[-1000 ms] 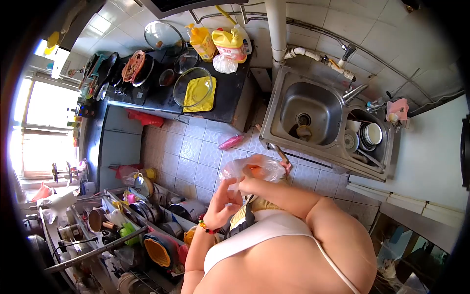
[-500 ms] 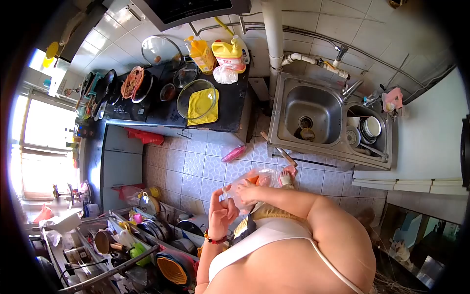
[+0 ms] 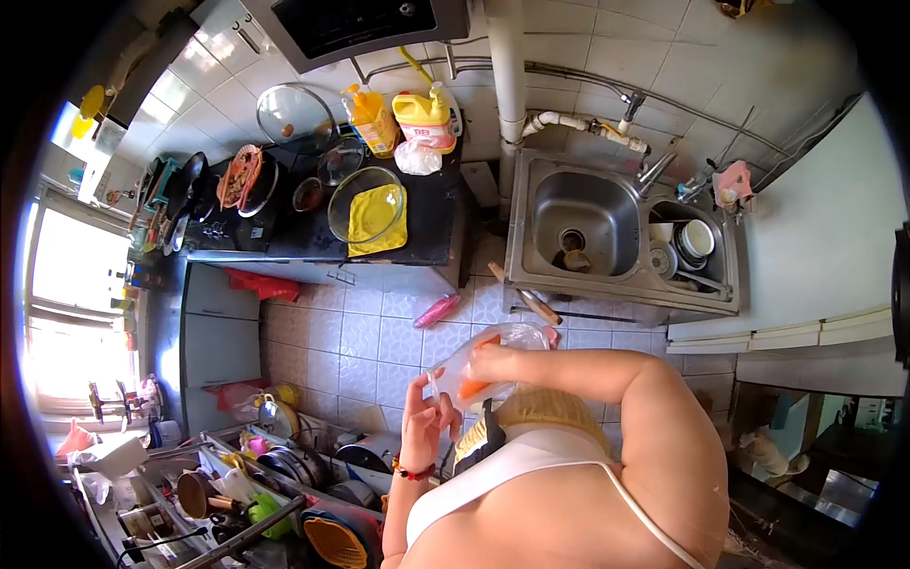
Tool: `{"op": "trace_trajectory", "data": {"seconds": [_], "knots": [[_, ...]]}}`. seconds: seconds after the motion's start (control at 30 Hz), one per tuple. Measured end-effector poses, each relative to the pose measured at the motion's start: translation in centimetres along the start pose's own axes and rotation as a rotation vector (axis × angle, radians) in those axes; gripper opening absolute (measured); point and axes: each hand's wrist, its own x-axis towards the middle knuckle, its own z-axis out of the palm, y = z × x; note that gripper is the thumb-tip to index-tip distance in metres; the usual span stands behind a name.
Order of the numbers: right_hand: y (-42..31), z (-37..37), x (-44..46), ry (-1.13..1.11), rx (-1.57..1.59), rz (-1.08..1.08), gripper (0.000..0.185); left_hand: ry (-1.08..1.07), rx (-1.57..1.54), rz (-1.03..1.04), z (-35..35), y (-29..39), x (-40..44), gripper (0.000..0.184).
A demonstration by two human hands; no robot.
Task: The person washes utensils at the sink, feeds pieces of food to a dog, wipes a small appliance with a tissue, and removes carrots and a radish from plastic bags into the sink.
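Observation:
My left hand is closed on the rim of a clear plastic bag, holding its mouth up in front of my body. A red beaded bracelet circles that wrist. Inside the bag, my right hand is curled around an orange carrot, seen partly through the plastic. More orange shows just above the hand. The fingertips are blurred by the film. Below the bag, yellow-brown cloth covers my lap.
A steel sink with stacked bowls stands ahead right. On the black counter are a glass bowl, yellow cloth and detergent jug. A pink packet lies on the floor. A crowded rack is at left.
My right hand has gone deeper into the bag, and the orange carrot now shows below it too. My left hand keeps its hold. The view has shifted slightly.

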Motion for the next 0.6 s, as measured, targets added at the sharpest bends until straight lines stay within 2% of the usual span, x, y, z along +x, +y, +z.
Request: {"op": "trace_trajectory", "data": {"seconds": [0.1,0.13,0.17,0.27,0.33,0.4,0.47,0.57,0.6], "knots": [[2.1,-1.5,-2.5,0.225,0.019,-0.073,0.027,0.039,-0.03,0.043,0.7,0.4,1.1,0.046],[2.7,-2.3,-4.2,0.311,0.001,-0.138,0.028,0.022,0.028,0.099,0.7,0.2,1.8,0.047],[2.7,-3.7,-6.3,0.513,0.011,-0.322,0.029,0.014,0.025,0.072,0.8,0.2,2.4,0.048],[2.1,-8.3,-13.4,0.443,0.447,-0.043,0.031,0.025,0.149,0.059,1.2,-0.7,4.4,0.049],[3.5,-10.7,-18.1,0.506,0.707,0.107,0.032,0.073,0.249,0.041,1.3,-1.7,5.6,0.048],[6.8,-10.6,-22.3,0.732,1.148,0.131,0.032,0.145,0.335,-0.012,0.7,-2.2,6.6,0.047],[9.7,-10.5,-25.2,0.983,1.492,0.235,0.031,0.151,0.207,0.021,0.3,-2.3,7.1,0.047],[17.7,-6.8,-25.9,1.288,1.856,0.35,0.027,0.221,0.12,0.071,-0.2,-2.7,7.4,0.049],[20.8,-5.0,-24.9,1.391,1.876,0.347,0.025,0.245,0.124,0.095,-0.4,-2.9,7.4,0.049]]}}
